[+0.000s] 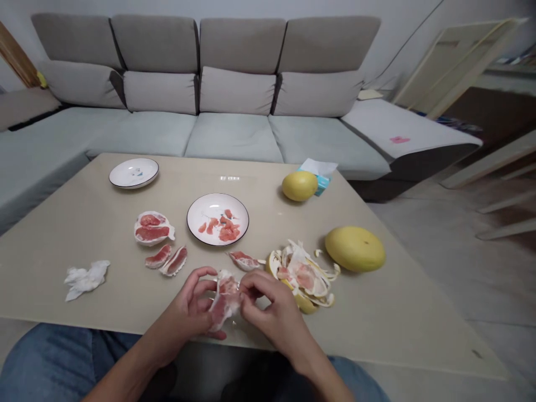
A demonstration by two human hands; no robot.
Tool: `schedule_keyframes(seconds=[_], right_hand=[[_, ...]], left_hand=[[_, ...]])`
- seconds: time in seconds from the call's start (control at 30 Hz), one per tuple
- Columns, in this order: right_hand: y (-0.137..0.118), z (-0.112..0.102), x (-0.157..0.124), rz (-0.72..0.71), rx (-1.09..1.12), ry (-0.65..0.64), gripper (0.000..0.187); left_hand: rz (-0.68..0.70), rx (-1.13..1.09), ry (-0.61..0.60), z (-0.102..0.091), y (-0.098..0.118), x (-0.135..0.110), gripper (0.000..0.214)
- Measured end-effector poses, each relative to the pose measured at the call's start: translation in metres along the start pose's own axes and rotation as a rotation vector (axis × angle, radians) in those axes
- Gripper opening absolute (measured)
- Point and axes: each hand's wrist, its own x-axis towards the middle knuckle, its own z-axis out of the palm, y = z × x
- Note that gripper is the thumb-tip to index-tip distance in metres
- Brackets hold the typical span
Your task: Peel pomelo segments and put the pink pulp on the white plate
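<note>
two bare hands work above a beige table top [104, 223], positions read from the hands, with 12 o'clock pointing away from the person. left hand [188, 310]: curled, fingers bent around one side of a pomelo segment [224, 301], its torn white membrane showing pink flesh. right hand [268, 307]: curled, fingertips pinching the top of the same segment, which sits between the hands. at 12 o'clock, a black-rimmed white plate [195, 215] holds pink pulp pieces [220, 228]. just short of it, toward 1 o'clock, lies one opened segment [243, 260]. at 11 o'clock, a second white plate [134, 184]. at 10 o'clock, one half-opened segment [153, 228] and two slim segments [167, 259]. at 9 o'clock, a crumpled white tissue [86, 279]. at 3 o'clock, a heap of yellow peel and white pith [304, 276], near the right hand. at 2 o'clock, beyond the heap, one whole yellow pomelo [355, 249]. at 1 o'clock, a smaller yellow pomelo [298, 186], just beside a tissue packet [320, 174]. behind the table, a grey sofa [234, 139]. below the hands, blue denim knees [50, 357].
</note>
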Motion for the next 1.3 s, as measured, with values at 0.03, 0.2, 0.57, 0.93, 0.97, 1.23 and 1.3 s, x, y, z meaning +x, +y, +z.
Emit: schedule_keyframes(seconds=[0.03, 0.2, 0.57, 0.93, 0.97, 1.23, 1.3], right_hand=[[-0.001, 0.0, 0.0, -0.002, 0.016, -0.043, 0.015], [-0.007, 0.007, -0.009, 0.101, -0.061, -0.171, 0.02], [0.004, 0.021, -0.016, -0.32, -0.445, -0.246, 0.016], [0.019, 0.018, -0.008, -0.37, -0.48, 0.032, 0.023], [0.017, 0.016, -0.007, -0.308, -0.378, -0.015, 0.022], [-0.002, 0.009, -0.01, 0.19, -0.028, -0.282, 0.021], [-0.001, 0.013, -0.011, 0.182, -0.134, -0.276, 0.033]], left_hand=[[-0.005, 0.0, 0.013, 0.001, 0.001, -0.001, 0.069], [0.026, -0.019, 0.017, 0.003, 0.0, 0.0, 0.082], [0.038, 0.12, -0.147, -0.011, -0.017, 0.009, 0.043], [0.037, 0.255, -0.14, -0.009, -0.002, 0.01, 0.036], [0.024, 0.255, -0.158, -0.01, -0.001, 0.009, 0.04], [0.047, 0.341, -0.024, -0.01, -0.007, 0.013, 0.02], [0.085, 0.381, 0.017, -0.008, -0.006, 0.014, 0.017]])
